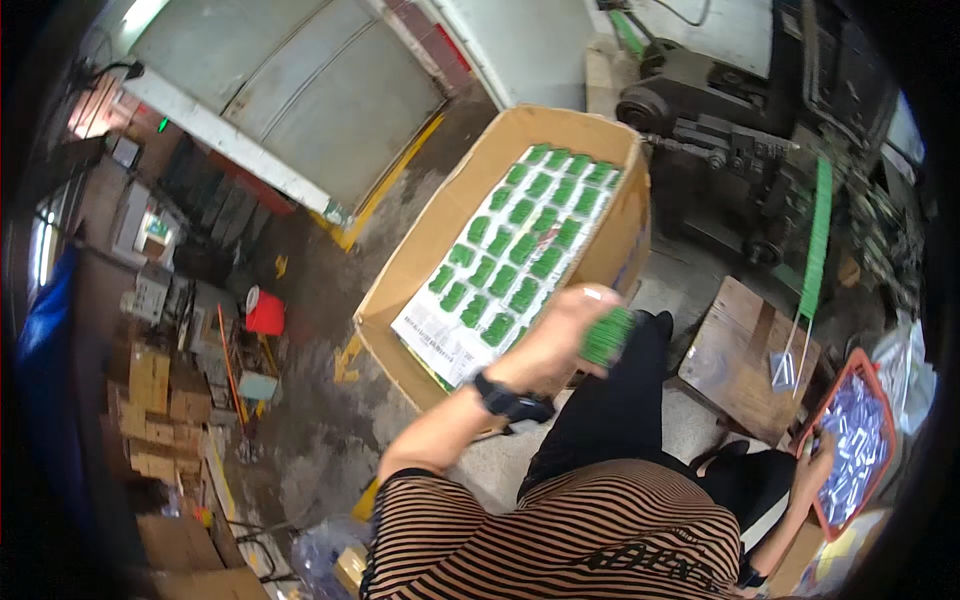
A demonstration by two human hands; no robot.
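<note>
My left hand (563,340) is closed around a small bundle of green strips (607,338), above my thigh and next to the near right side of a cardboard box (398,292). Inside the box, several similar green bundles (503,280) lie in rows on a white printed sheet (440,338). My right hand (817,468) is at the left rim of an orange basket (878,376), which holds many small clear-purplish plastic pieces (856,455). Its fingers are partly hidden, so whether they grip the rim or a piece does not show.
A dark machine (720,130) stands at the far right, with a long green strip (818,240) hanging from it over a wooden board (745,360). A red bucket (264,312) and stacked cartons (150,390) are on the left. Yellow lines (395,180) mark the floor.
</note>
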